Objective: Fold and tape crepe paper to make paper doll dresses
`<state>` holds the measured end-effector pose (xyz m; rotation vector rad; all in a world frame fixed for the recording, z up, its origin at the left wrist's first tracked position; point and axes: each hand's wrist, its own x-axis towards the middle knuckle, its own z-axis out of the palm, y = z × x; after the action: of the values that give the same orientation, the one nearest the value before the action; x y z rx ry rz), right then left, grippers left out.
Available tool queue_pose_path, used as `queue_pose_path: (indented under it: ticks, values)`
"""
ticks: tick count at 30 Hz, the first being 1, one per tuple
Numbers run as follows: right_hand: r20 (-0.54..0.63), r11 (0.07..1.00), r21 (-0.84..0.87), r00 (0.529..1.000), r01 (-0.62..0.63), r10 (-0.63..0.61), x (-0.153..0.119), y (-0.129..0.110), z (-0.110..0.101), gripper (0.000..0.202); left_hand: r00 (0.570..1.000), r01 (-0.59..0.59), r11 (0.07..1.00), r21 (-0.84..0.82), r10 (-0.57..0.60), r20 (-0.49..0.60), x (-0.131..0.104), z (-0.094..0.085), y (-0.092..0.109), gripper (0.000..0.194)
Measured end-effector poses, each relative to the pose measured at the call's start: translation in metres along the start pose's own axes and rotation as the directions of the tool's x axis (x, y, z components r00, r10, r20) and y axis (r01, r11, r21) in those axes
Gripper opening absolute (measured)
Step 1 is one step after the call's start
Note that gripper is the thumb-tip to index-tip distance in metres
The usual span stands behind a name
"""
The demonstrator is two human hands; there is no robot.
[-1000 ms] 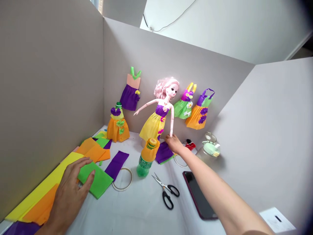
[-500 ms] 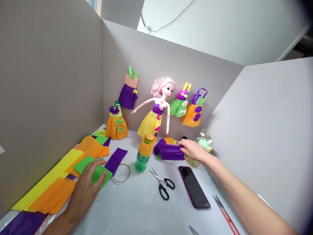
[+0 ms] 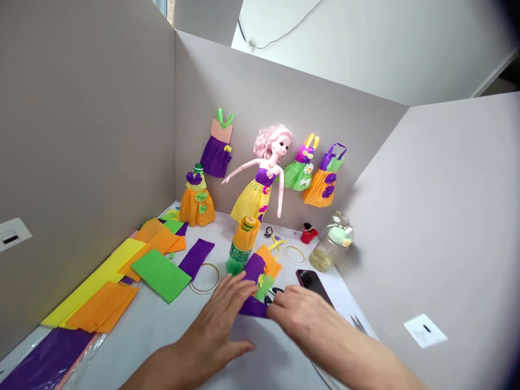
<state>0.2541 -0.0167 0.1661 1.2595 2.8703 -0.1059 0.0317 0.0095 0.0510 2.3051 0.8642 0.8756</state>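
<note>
My right hand (image 3: 298,317) is closed on the edge of a purple cloth piece (image 3: 254,307), over the middle of the table. Next to this, an orange, purple and green piece (image 3: 264,271) with a small yellow flower lies behind my hands; I cannot tell whether the two are joined. My left hand (image 3: 217,319) is open, thumb apart, its fingertips at the purple cloth's left side. Just beyond stands a green bottle (image 3: 239,257) with an orange wrap and cap. Scissors (image 3: 276,291) show only their handles, mostly covered by my right hand.
Green (image 3: 162,273), orange (image 3: 106,309) and yellow (image 3: 91,281) sheets lie at left. Tape rings (image 3: 205,279), a phone (image 3: 312,284) and a glass jar (image 3: 325,252) are about. A doll (image 3: 260,176) and small dresses (image 3: 323,181) line the back panel.
My right hand has drawn the purple cloth from the back right towards me. My left hand has left the green sheet and moved right to the cloth.
</note>
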Motion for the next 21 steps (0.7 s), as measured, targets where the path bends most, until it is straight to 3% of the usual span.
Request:
queue_pose_path:
  ticks: [2, 4, 8, 10, 15, 17, 21]
  values:
    - [0.045, 0.999, 0.047, 0.999, 0.012, -0.014, 0.004, -0.008, -0.004, 0.012, 0.997, -0.040, 0.999, 0.015, 0.039, 0.064, 0.003, 0.004, 0.002, 0.048]
    - [0.055, 0.985, 0.164, 0.998, -0.049, 0.041, 0.009, -0.001, -0.011, 0.011, 0.988, -0.065, 0.998, 0.000, 0.065, 0.138, 0.002, 0.007, 0.000, 0.036]
    - [0.030, 0.889, 0.411, 0.978, -0.202, 0.208, 0.019, 0.048, -0.007, 0.020, 0.977, -0.104, 0.993, -0.063, 0.114, 0.180, -0.009, 0.011, -0.006, 0.039]
    - [-0.013, 0.905, 0.348, 0.964, -0.244, 0.265, 0.027, 0.073, 0.008, 0.022, 0.975, -0.127, 0.988, -0.088, 0.141, 0.171, -0.016, 0.013, -0.010, 0.040]
    - [-0.002, 0.958, 0.219, 0.981, -0.187, 0.192, 0.060, 0.104, 0.051, 0.058, 0.979, -0.171, 0.980, -0.100, 0.181, 0.095, -0.027, 0.014, -0.017, 0.043]
    - [0.014, 0.970, 0.197, 0.990, -0.139, 0.139, 0.073, 0.107, 0.059, 0.054, 0.982, -0.169, 0.982, -0.089, 0.175, 0.071, -0.030, 0.013, -0.020, 0.044]
    - [0.059, 0.983, 0.161, 0.995, -0.088, 0.079, 0.086, 0.114, 0.062, 0.025, 0.986, -0.150, 0.985, -0.084, 0.155, 0.056, -0.033, 0.007, -0.027, 0.037]
